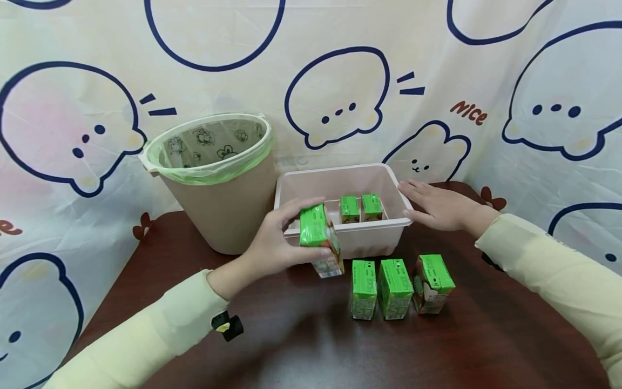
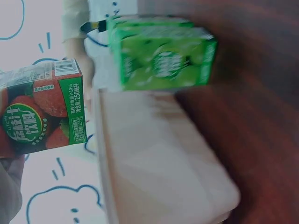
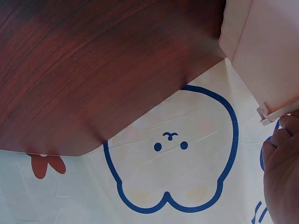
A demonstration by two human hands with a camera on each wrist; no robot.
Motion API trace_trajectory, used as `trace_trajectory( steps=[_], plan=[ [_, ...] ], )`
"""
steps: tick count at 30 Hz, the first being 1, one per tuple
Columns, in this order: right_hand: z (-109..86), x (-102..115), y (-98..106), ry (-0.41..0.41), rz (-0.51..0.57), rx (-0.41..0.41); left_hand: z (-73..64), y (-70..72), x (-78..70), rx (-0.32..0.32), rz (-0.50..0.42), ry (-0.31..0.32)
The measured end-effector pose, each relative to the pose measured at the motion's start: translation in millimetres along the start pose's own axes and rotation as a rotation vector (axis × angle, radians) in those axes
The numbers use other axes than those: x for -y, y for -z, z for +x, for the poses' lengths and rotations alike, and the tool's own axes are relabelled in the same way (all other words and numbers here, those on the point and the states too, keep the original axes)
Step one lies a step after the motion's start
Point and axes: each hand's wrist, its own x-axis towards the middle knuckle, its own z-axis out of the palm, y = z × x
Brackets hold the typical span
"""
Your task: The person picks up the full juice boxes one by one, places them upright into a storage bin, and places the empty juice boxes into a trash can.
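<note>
My left hand [image 1: 273, 242] grips a green-topped juice box [image 1: 315, 227], thumb on the near side and fingers on the far side, over the front left rim of a pale pink plastic basket [image 1: 366, 240]. In the left wrist view that juice box [image 2: 44, 109] shows red fruit and a 250 ml label. Two more green-topped juice boxes [image 1: 349, 209] stand inside the basket, towards its right. My right hand [image 1: 439, 205] rests at the basket's right rim with its fingers extended; part of the hand [image 3: 285, 163] shows beside the rim in the right wrist view.
Three juice boxes [image 1: 394, 289] stand on the dark wood table [image 1: 301, 346] in front of the basket, the rightmost turned at an angle. A beige trash bin [image 1: 228, 210] with a green-edged liner stands left of the basket. A cartoon-printed cloth [image 1: 223, 92] hangs behind.
</note>
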Motion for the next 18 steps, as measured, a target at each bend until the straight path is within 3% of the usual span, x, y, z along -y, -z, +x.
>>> trace_trajectory(
  steps=[8,18],
  plan=[
    [0.9,-1.9,-1.6,0.005,-0.001,-0.007,28.8,14.4,0.7,-0.073,0.042,0.003],
    [1.5,-2.1,-1.8,0.002,0.011,-0.009,58.6,24.6,19.4,-0.112,0.068,0.039]
  ],
)
